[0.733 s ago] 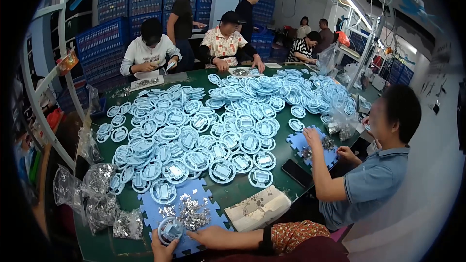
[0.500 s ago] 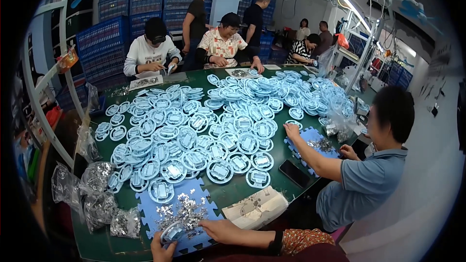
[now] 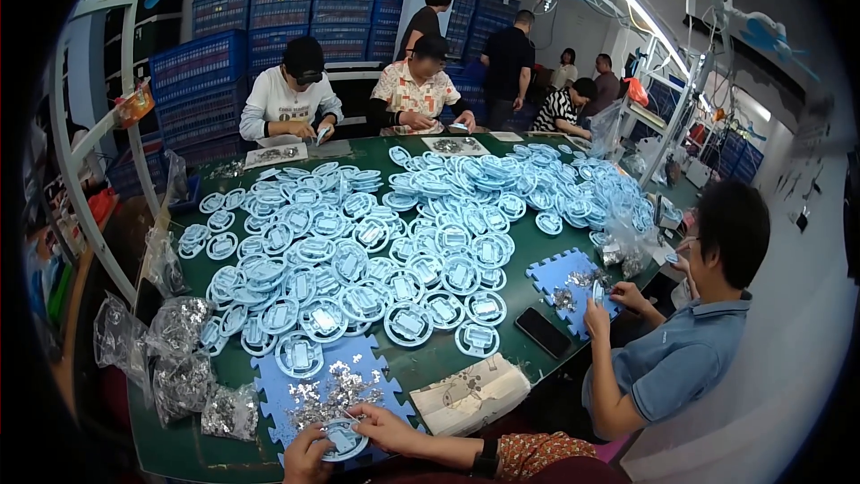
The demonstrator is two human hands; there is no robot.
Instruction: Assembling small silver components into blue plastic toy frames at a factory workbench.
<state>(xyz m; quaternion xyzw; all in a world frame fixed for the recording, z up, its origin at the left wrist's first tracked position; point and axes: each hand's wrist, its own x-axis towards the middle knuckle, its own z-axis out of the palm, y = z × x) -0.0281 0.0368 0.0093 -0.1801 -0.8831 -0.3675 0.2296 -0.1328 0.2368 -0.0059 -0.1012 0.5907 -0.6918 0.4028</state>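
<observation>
In my left hand (image 3: 307, 459), closed on its left edge, is a round light-blue plastic part (image 3: 344, 439) with a recessed centre. My right hand (image 3: 387, 431) reaches in from the right, its fingers pinched together at the part's upper right rim. Whatever small piece those fingertips hold is too small to make out. Both hands are over the near edge of a blue foam mat (image 3: 274, 387). Just beyond the hands, loose small silvery metal pieces (image 3: 336, 385) lie scattered on the mat.
A large heap of similar blue parts (image 3: 430, 242) covers the green table (image 3: 224, 462). Bags of metal pieces (image 3: 182, 385) stand left, a printed cloth-like sheet (image 3: 470, 394) and a phone (image 3: 543, 332) right. A co-worker (image 3: 672, 350) sits at the right; others work across the table.
My left hand has turned the blue part flatter and moved it slightly right. My right hand has left the metal pieces and come to the part's rim. The right-hand co-worker has drawn a part closer.
</observation>
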